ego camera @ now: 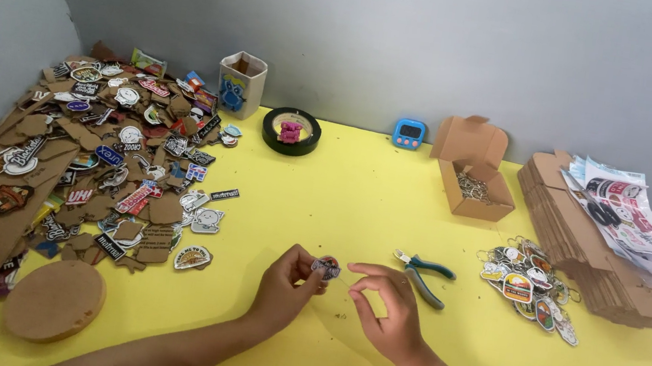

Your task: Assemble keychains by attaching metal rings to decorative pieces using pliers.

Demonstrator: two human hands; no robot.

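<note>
My left hand [283, 287] pinches a small round printed charm [326, 268] between thumb and fingertips, just above the yellow table [357, 204]. My right hand [387, 306] is beside it, thumb and forefinger pinched close together; whether a tiny ring sits between them is too small to tell. Green-handled pliers [423, 275] lie on the table just right of my right hand.
A large heap of printed wooden cut-outs [114, 149] covers the left side, with a round wooden disc [54, 299] near the front. A pile of finished keychains [528, 284], an open cardboard box of rings [474, 187], stacked flat cardboard [589, 245], a tape roll [291, 131], a blue timer [409, 133].
</note>
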